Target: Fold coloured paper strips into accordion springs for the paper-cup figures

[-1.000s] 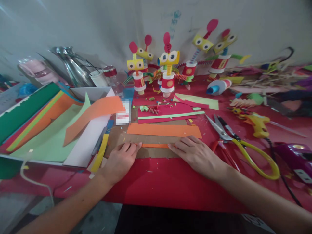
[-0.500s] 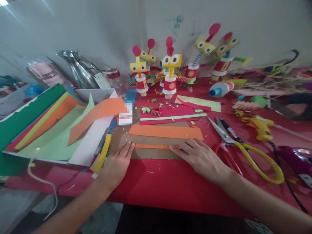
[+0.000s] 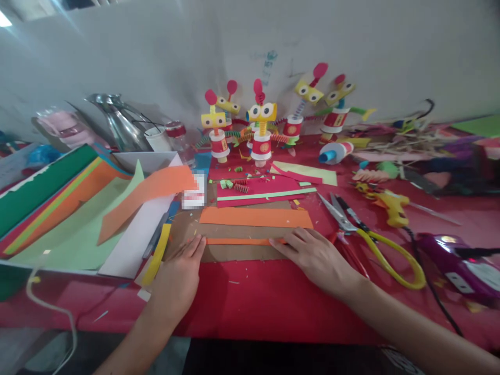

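A narrow orange paper strip (image 3: 237, 241) lies straight across a brown cardboard sheet (image 3: 230, 254). My left hand (image 3: 180, 268) has its fingertips closed on the strip's left end. At the other end, my right hand (image 3: 318, 258) grips the strip between thumb and fingers. Both ends are partly hidden under the fingers. Just beyond the strip rests a wider orange paper piece (image 3: 255, 217). Farther back, a thin pale green strip (image 3: 269, 194) crosses red paper (image 3: 279, 186), near small coiled paper springs (image 3: 241, 188).
Scissors (image 3: 375, 245), red-handled pliers (image 3: 353, 255), a yellow glue gun (image 3: 394, 208) and a purple device (image 3: 457, 268) lie to the right. A box of coloured paper (image 3: 113, 260) stands left, near a yellow strip (image 3: 157, 255). Several paper-cup figures (image 3: 261, 146) line the wall.
The camera view has shifted a little, so the scene sits lower and farther left. Both hands stay on the orange strip's ends, with no clear movement over the cardboard.
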A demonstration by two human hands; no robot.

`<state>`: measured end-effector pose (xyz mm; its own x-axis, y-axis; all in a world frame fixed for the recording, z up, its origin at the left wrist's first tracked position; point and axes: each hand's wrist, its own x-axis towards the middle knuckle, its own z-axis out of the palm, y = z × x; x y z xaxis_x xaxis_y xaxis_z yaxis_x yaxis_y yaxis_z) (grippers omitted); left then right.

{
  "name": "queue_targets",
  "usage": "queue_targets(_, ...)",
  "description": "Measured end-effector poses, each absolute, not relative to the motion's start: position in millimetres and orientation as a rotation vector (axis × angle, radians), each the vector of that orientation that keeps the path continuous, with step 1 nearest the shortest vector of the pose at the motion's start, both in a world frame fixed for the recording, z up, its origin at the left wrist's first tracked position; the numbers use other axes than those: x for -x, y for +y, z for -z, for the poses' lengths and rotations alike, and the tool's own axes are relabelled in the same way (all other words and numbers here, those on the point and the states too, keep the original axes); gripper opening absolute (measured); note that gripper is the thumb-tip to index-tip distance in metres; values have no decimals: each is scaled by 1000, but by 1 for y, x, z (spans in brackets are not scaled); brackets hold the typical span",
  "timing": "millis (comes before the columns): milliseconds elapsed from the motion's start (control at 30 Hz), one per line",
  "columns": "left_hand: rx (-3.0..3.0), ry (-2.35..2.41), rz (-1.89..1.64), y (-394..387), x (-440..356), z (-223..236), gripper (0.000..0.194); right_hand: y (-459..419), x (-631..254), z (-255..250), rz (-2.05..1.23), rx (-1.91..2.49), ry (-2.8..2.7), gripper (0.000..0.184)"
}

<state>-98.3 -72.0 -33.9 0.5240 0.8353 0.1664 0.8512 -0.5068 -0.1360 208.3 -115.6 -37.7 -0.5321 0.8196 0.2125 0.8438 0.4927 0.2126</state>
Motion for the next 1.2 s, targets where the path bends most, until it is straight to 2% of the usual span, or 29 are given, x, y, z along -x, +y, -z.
queue_targets(100, 2518, -1386, 288, -74, 70, 29, 48, -116, -205, 36, 434, 1476, -2639, 47)
queue_targets(167, 2692, -1206, 362, -76, 49, 30, 45, -115, -204, 34, 426, 1469, -2628, 43)
queue_targets(300, 2882, -1116, 325, -78, 28, 39, 51, -116, -204, 33, 435, 1474, -2602, 41)
queue_targets(533, 2935, -1152, 320, -78, 38, 48, 51, -129, -219, 39, 565, 1464, -2466, 34)
queue_targets(800, 2933, -1339, 675, -62, -15, 7, 35, -125, -219, 27, 755, 1289, -2315, 27)
queue_targets(1033, 3230, -1530, 469, -45, -42, 7, 29, -122, -221, 23, 772, 1332, -2294, 29)
queue_targets(1200, 3213, -1587, 271, -42, -35, 8, 29, -121, -219, 27, 532, 1456, -2329, 32)
